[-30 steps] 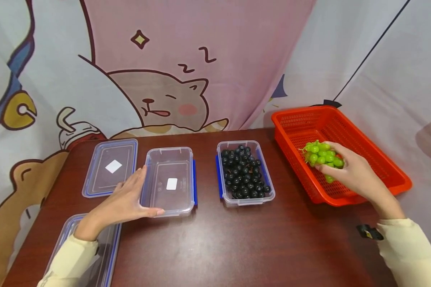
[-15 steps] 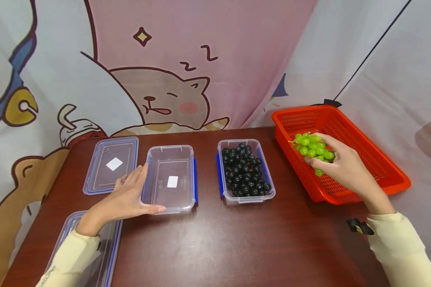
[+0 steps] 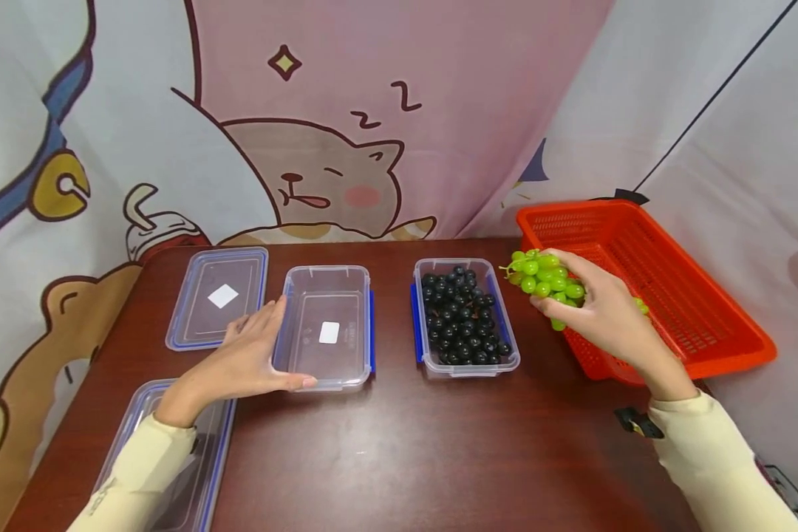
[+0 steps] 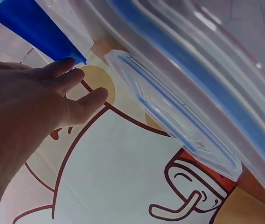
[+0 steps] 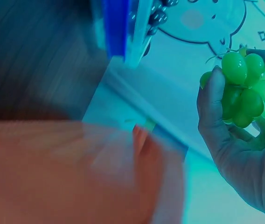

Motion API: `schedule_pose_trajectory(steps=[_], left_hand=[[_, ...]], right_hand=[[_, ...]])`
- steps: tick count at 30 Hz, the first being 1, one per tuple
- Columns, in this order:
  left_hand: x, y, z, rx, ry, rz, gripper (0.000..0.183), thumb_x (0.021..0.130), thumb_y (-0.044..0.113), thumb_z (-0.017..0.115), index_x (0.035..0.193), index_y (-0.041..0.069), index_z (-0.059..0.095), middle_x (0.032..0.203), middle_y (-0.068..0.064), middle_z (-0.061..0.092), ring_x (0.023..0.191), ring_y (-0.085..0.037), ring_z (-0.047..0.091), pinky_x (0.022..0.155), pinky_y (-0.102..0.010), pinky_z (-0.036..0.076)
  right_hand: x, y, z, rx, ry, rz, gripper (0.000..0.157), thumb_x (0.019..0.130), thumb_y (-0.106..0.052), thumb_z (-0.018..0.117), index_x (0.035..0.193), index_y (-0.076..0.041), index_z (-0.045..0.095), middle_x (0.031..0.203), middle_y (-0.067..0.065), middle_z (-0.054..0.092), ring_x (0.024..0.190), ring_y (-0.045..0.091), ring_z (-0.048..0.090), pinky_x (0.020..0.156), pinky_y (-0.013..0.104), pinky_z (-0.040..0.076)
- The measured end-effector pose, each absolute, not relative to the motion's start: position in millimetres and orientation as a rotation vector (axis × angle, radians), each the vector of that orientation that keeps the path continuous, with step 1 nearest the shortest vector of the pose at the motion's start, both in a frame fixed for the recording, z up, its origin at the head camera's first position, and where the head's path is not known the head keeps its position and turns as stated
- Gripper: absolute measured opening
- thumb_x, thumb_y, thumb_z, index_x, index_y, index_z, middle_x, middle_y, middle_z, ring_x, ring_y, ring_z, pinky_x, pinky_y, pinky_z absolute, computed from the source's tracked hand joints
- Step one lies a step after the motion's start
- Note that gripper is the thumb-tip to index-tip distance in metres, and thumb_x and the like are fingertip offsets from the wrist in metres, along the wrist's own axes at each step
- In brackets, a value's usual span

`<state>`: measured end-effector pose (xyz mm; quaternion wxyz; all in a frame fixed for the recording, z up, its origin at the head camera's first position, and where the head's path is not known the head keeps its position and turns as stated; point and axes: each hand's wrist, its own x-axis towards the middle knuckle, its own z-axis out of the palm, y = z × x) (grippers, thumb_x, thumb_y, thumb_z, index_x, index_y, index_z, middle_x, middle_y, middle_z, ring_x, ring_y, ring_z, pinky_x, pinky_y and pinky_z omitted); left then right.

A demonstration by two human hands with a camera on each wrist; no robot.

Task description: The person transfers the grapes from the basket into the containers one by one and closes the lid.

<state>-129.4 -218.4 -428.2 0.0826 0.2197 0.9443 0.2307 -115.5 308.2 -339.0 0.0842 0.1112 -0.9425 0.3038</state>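
Note:
My right hand (image 3: pixel 608 310) grips a bunch of green grapes (image 3: pixel 541 279), thumb on the near side, above the left rim of the red basket (image 3: pixel 711 295). The right wrist view shows the green grapes (image 5: pixel 244 91) between thumb and fingers. My left hand (image 3: pixel 246 362) rests against an empty clear container (image 3: pixel 329 355), with long fingers along its left wall and thumb at the near left corner. In the left wrist view, the fingertips of that hand (image 4: pixel 53 88) lie beside a blue latch (image 4: pixel 37 28). A second container (image 3: pixel 465 373) holds black grapes (image 3: pixel 462 318).
Two clear lids with blue seals lie at the left: a small lid (image 3: pixel 216 314) at the back and a larger lid (image 3: pixel 206 473) under the left forearm. A few green grapes (image 3: pixel 641 305) show in the basket beside the right wrist. A printed curtain (image 3: pixel 479 111) stands behind the table.
My right hand has carried the green grapes leftward from over the basket's inside to its left rim. The left hand stays at the empty container. The head view has shifted slightly.

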Motion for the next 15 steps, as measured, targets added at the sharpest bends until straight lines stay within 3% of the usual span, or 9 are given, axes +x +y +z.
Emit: schedule_pose_trajectory(steps=[5, 15], left_hand=[[-129.5, -217.8, -428.3, 0.650, 2.818, 0.691, 0.151, 0.076, 0.081, 0.083, 0.172, -0.005, 0.005, 0.175, -0.033, 0.018, 0.161, -0.050, 0.019, 0.118, -0.081, 0.013], [-126.7, -219.5, -430.3, 0.610, 2.824, 0.700, 0.151, 0.075, 0.085, 0.081, 0.172, -0.005, 0.007, 0.175, -0.032, 0.019, 0.160, -0.051, 0.020, 0.118, -0.082, 0.012]], right_hand=[[-117.6, 287.6, -338.9, 0.405, -2.817, 0.944, 0.065, 0.098, -0.028, 0.084, 0.157, -0.022, 0.058, 0.131, 0.007, 0.067, 0.100, 0.025, 0.060, 0.077, 0.029, 0.056], [-129.7, 246.9, -349.2, 0.595, -2.783, 1.000, 0.063, 0.096, -0.023, 0.084, 0.154, -0.021, 0.061, 0.138, 0.002, 0.067, 0.103, 0.020, 0.064, 0.084, 0.043, 0.058]])
